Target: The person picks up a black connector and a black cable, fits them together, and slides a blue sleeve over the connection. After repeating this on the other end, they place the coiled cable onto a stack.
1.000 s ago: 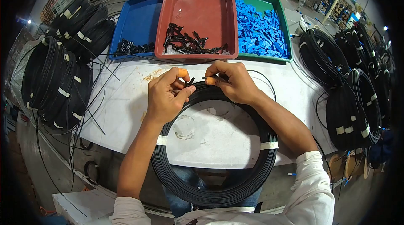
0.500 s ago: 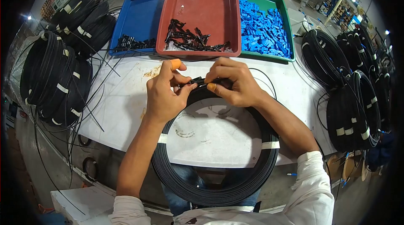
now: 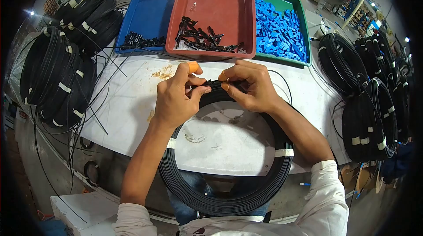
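Observation:
A coil of black cable (image 3: 229, 205) with white tape bands rests partly on the white table and partly over my lap. Above its far rim, a small black connector piece (image 3: 213, 83) spans the gap between my two hands. My left hand (image 3: 178, 99) pinches its left end between thumb and fingers, with an orange cover on the index fingertip. At the other end, my right hand (image 3: 253, 87) has thumb and index fingertip closed around the black piece or the cable leading into it; I cannot tell which. Orange covers show on those right fingertips too.
Behind my hands stand a red tray (image 3: 216, 2) and a blue tray (image 3: 147, 6) with black parts, plus a green tray (image 3: 282, 2) of blue connectors. Cable coils are stacked on the left (image 3: 53, 77) and on the right (image 3: 363, 121); loose cable ends trail over the table's left side.
Both hands have shifted slightly to the right. My right fingertips have moved apart from the left ones, so more of the black connector piece shows between them.

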`<state>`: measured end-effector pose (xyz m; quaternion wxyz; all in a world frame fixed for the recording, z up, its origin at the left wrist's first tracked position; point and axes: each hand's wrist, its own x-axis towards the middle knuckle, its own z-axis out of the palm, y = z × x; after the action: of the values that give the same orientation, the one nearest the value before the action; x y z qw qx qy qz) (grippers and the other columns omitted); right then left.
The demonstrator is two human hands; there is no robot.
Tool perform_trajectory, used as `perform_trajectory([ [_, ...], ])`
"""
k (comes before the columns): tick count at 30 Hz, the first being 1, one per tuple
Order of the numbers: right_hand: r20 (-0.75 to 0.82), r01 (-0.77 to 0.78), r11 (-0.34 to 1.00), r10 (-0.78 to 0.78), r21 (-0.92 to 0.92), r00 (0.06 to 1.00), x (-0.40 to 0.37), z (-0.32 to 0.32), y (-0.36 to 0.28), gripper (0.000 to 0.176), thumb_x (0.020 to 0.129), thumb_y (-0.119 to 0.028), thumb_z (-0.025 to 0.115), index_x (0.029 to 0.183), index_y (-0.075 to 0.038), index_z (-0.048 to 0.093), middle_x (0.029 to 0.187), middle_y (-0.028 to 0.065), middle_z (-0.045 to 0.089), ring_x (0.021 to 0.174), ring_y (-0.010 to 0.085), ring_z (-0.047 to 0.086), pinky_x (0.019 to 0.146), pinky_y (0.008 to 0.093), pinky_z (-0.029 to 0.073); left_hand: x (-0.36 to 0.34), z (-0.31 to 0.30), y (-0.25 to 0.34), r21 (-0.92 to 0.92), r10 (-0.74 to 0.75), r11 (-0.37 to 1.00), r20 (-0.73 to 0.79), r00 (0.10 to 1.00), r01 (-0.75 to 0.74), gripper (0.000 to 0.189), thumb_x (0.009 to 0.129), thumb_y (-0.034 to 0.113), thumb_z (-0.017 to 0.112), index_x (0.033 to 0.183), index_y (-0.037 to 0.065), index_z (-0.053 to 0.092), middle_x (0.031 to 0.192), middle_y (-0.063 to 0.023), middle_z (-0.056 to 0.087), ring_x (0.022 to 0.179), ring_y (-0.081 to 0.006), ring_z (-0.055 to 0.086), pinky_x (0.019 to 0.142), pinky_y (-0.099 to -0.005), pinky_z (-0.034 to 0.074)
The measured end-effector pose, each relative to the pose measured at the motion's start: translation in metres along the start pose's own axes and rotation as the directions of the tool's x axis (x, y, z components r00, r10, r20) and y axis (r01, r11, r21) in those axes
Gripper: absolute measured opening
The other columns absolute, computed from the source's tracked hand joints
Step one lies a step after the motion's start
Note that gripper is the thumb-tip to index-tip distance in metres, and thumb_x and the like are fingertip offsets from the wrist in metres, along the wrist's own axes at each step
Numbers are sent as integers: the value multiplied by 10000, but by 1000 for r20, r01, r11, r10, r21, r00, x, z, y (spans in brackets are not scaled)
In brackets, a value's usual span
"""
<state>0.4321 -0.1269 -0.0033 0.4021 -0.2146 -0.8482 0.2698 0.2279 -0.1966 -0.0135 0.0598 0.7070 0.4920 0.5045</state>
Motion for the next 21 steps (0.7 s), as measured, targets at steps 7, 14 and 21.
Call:
perform_trajectory([
  [7, -4, -35, 999, 35, -37, 999, 1, 1, -1, 146, 749, -2, 714, 895, -7, 721, 773, 110, 673, 687, 214, 682, 595, 318, 535, 1, 0, -4, -57, 3, 998, 8, 1000, -2, 370, 745, 8, 824, 1002, 1, 558, 817, -97, 714, 752, -170, 729, 680, -282, 579],
  [14, -54, 114, 987, -121, -114, 991, 0, 7, 4, 150, 733, -34, 810, 868, -22, 745, 777, 94, 691, 660, 222, 664, 591, 316, 532, 2, 0, 0, -39, 36, 999, -37, 999, -37, 276, 747, -18, 802, 943, -7, 608, 800, -94, 709, 733, -181, 726, 682, -281, 574],
  [21, -45, 44, 994, -48, -102, 998, 0, 2, -3, 158, 738, -73, 834, 870, -31, 758, 759, 72, 696, 640, 197, 644, 571, 312, 506, 4, -3, 3, 20, 87, 996, -59, 995, -85, 166, 749, -41, 774, 855, -24, 647, 792, -106, 721, 711, -208, 726, 667, -287, 565],
])
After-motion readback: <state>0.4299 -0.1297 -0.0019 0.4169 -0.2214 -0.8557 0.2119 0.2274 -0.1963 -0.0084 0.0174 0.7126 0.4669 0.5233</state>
